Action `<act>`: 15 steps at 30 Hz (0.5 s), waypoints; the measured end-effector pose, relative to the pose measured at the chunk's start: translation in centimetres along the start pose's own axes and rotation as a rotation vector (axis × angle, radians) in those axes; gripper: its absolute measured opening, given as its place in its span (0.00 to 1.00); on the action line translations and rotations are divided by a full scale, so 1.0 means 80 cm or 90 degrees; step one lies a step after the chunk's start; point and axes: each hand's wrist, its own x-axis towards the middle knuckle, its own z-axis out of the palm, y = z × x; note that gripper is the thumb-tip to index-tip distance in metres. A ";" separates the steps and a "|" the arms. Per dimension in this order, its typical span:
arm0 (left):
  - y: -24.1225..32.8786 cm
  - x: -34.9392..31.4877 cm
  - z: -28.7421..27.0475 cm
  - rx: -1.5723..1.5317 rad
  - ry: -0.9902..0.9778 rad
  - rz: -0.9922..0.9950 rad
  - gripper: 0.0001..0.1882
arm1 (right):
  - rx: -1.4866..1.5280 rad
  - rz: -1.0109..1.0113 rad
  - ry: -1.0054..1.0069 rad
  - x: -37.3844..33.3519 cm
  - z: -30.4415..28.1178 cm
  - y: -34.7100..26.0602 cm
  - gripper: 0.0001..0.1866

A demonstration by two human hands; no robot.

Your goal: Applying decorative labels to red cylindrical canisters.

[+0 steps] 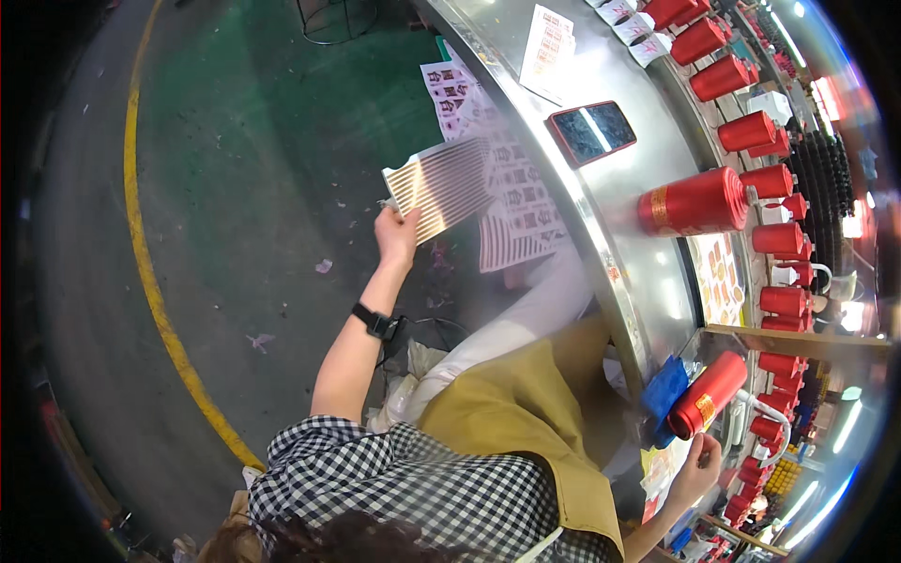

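Note:
My left hand (398,236) is out over the floor, fingers closed on the near edge of a sheet with gold and white stripes (436,188). By the table's near right edge, a red bottle (711,392) with a gold label lies tilted against a blue cloth (664,399). Just below that bottle's labelled end is my right hand (696,466), its fingers curled together. Whatever they pinch is too small to make out, and I cannot tell whether they touch the bottle.
A second red bottle (690,203) and a phone (593,131) are on the metal table (648,272). White paper (547,54) lies farther back. Several red canisters (748,131) line the right side. Printed sheets (519,211) hang at the table edge above my lap.

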 end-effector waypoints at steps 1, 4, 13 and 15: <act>0.008 -0.009 -0.017 -0.033 -0.007 0.025 0.14 | 0.018 -0.018 0.012 -0.002 0.002 0.002 0.11; 0.042 -0.047 -0.083 -0.072 -0.049 0.003 0.13 | 0.140 -0.027 -0.009 -0.002 0.011 -0.002 0.10; 0.200 -0.185 -0.101 -0.029 -0.343 -0.008 0.10 | 0.293 -0.235 -0.128 0.003 0.032 -0.092 0.11; 0.221 -0.207 -0.058 -0.024 -0.419 -0.001 0.10 | 0.346 -0.228 -0.188 -0.002 0.027 -0.110 0.26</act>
